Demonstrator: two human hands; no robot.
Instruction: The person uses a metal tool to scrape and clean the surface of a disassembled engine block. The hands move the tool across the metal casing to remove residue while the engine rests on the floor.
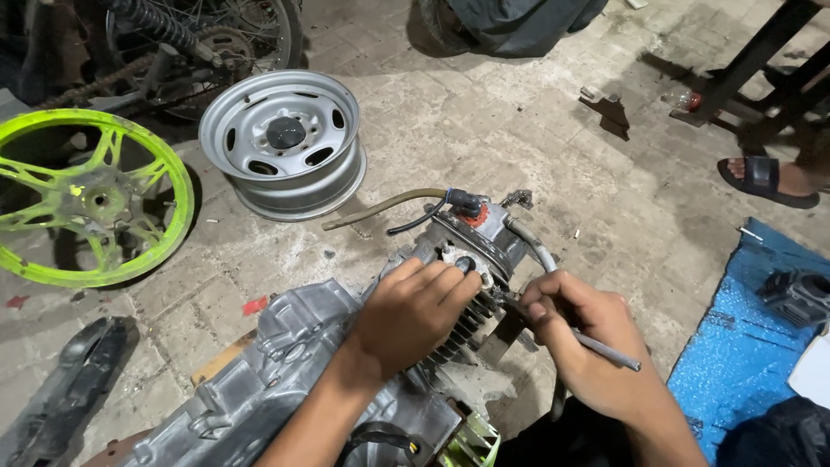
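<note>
The left hand [413, 310] lies flat on the engine [346, 363], fingers spread over its finned top. The right hand [577, 335] grips a thin metal rod [605, 353] beside it, on the floor [519, 121]

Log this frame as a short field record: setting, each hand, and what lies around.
Setting: paved floor, seen from above
Left hand: resting on the cylinder head of a small engine, fingers by its round port
Right hand: gripping a thin metal tool aimed at the engine's fins
Hoses: tan hose, grey hose
Nearby: silver steel wheel rim, neon green wheel, blue sheet, another person's sandalled foot
</note>
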